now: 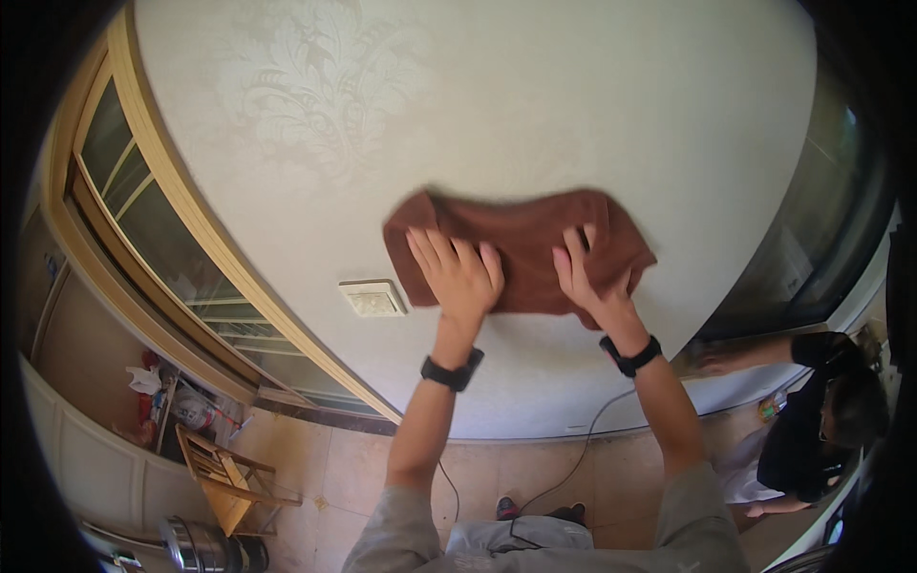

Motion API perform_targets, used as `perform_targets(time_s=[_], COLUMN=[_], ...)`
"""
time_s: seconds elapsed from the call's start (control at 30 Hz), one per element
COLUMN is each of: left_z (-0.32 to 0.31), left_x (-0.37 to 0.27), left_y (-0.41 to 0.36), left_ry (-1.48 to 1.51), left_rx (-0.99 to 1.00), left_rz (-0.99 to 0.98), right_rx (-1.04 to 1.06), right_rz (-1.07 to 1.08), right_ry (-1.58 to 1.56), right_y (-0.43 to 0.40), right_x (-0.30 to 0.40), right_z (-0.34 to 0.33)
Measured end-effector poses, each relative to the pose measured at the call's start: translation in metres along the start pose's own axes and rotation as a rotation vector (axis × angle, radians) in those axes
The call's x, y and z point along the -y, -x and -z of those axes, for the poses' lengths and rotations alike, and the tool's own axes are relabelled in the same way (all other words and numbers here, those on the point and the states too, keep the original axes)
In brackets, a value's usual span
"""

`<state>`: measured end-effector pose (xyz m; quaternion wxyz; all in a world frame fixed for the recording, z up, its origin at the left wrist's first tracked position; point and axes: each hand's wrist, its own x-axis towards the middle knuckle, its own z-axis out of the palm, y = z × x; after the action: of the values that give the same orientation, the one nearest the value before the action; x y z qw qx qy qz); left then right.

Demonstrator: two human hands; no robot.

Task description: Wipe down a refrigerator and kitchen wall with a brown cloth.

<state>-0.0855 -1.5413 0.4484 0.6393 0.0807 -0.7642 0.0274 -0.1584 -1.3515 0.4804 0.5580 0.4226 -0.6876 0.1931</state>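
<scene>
A reddish-brown cloth (523,279) lies spread against the pale wall (573,107). My left hand (462,276) rests flat on its left part, fingers spread and pointing up. My right hand (598,283) is on the right part, slightly blurred, with a fold of the cloth between its thumb and fingers. The cloth's upper corners are folded over. Just left of the cloth's lower left corner is a wall switch (372,298). A dark band with a small device sits on each wrist.
Another person in a black shirt (809,430) is at the right, an arm reaching towards the wall. A sliding door with a light frame (172,208), a wooden chair (233,480) and a metal bin (197,544) are at the left. A thin cable (584,448) hangs before me.
</scene>
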Motion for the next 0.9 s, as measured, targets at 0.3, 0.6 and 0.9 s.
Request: perform_targets(time_s=[0.3, 0.6, 0.9], left_z=[0.038, 0.035, 0.008], left_x=[0.023, 0.022, -0.042], left_y=[-0.152, -0.235, -0.274], left_ry=[-0.057, -0.095, -0.176], left_rx=[-0.136, -0.262, -0.39], left_rz=[-0.118, -0.257, -0.25], right_rx=[-0.161, -0.312, -0.119], right_rz=[0.09, 0.148, -0.026], right_ry=[0.014, 0.122, 0.172], right_y=[-0.137, -0.211, -0.225], right_x=[-0.01, -0.051, -0.096], right_z=[0.015, 0.028, 0.079])
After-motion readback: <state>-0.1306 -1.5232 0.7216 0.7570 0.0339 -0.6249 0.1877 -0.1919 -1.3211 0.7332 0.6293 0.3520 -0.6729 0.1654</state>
